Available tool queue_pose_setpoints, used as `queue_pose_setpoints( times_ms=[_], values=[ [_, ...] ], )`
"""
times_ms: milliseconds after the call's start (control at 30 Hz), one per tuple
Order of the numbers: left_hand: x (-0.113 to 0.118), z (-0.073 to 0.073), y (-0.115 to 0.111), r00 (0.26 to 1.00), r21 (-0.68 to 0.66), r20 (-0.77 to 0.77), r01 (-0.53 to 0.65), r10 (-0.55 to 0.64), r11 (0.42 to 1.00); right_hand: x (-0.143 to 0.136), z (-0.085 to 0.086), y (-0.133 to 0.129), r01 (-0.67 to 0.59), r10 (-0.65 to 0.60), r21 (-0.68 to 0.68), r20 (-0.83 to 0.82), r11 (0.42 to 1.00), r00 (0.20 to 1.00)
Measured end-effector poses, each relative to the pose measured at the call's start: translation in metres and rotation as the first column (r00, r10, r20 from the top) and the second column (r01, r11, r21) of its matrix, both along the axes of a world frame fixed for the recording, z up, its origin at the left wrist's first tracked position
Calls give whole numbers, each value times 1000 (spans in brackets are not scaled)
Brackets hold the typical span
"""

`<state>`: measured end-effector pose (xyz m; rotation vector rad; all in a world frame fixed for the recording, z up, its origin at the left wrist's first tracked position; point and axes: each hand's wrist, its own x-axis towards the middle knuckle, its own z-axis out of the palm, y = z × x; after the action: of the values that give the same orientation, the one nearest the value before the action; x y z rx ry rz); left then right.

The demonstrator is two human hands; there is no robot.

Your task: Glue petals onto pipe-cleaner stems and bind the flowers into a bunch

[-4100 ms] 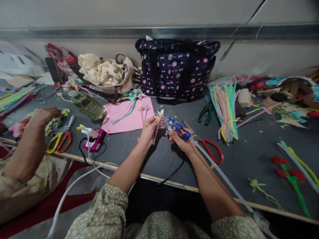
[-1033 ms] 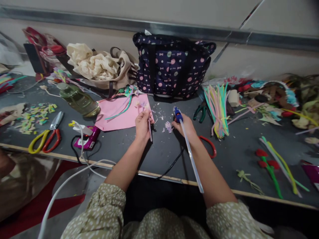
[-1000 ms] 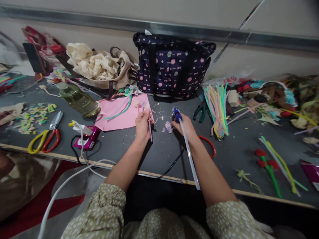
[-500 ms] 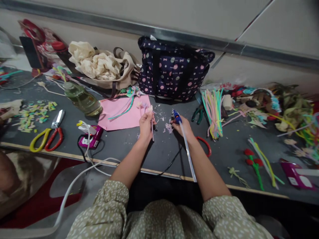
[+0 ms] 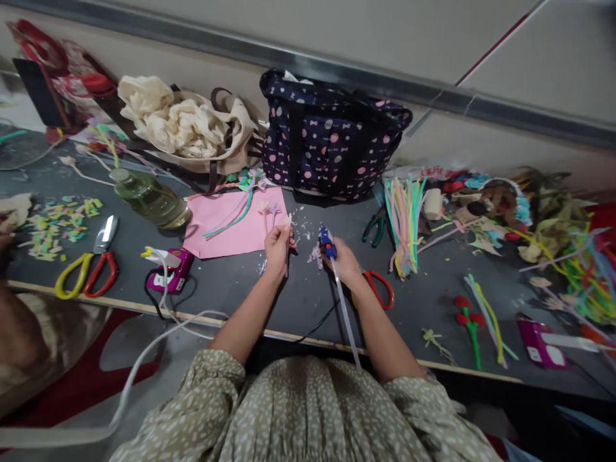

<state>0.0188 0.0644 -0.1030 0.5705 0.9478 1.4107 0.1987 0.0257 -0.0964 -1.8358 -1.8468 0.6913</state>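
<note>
My left hand (image 5: 278,250) is closed around the stem of a small pipe-cleaner flower (image 5: 289,221), pale at its top, with the lilac stem hanging below the fingers. In my right hand (image 5: 345,262) is a blue glue gun (image 5: 328,242); its nozzle points away from me, and a long clear glue stick (image 5: 347,321) trails out of its back. Lilac fuzz clippings (image 5: 315,256) lie on the dark table between the hands. Two finished-looking flowers (image 5: 268,210) rest on the pink sheet (image 5: 226,240) just beyond my left hand.
Yellow-and-red scissors (image 5: 100,260), a purple power strip (image 5: 176,273) and a green bottle (image 5: 151,200) stand left. Red-handled scissors (image 5: 389,292), dark pliers (image 5: 373,228) and a pipe-cleaner bundle (image 5: 403,224) lie right. A navy bag (image 5: 332,138) stands behind. Another person's arm (image 5: 19,327) shows at far left.
The glue gun has swung slightly left, its glue stick now more upright in view. My left hand has turned a little and still holds the flower. The camera view has shifted slightly.
</note>
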Motion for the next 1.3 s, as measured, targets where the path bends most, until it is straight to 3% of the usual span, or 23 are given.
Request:
queue_pose_setpoints(
  times_ms=[100,200,267,367,467,567,667,733,967,1133,1300],
  values=[
    [-3,5,2,1000,-23,-3,-6,6,1000,-7,1,-1,1,5,-36,156,999,988],
    [-5,11,0,1000,-59,13,3,-3,998,-5,2,-2,22,-11,-67,163,998,987],
    [-4,15,-5,1000,-96,24,22,-19,995,0,2,-4,55,-52,-69,47,996,998],
    [1,19,-15,996,-171,53,85,-77,982,7,5,-8,97,-101,-28,-261,995,960],
    [11,20,-26,979,-207,115,189,-169,960,8,11,-12,182,-170,-34,-550,983,818],
    [25,20,-37,954,-210,171,281,-247,937,3,16,-16,236,-263,-149,-771,960,580],
    [37,21,-46,925,-212,229,350,-302,912,-3,16,-21,254,-311,-229,-880,940,359],
    [43,23,-50,916,-223,254,369,-312,902,-6,13,-23,265,-316,-239,-899,934,304],
    [49,29,-60,945,-244,209,299,-251,923,-12,6,-30,314,-206,-82,-899,946,386],
    [48,30,-61,957,-226,189,261,-221,939,-14,11,-36,304,-108,76,-830,950,547],
    [42,31,-61,967,-222,177,222,-184,949,-15,18,-37,304,-138,40,-830,952,541]
  ],
)
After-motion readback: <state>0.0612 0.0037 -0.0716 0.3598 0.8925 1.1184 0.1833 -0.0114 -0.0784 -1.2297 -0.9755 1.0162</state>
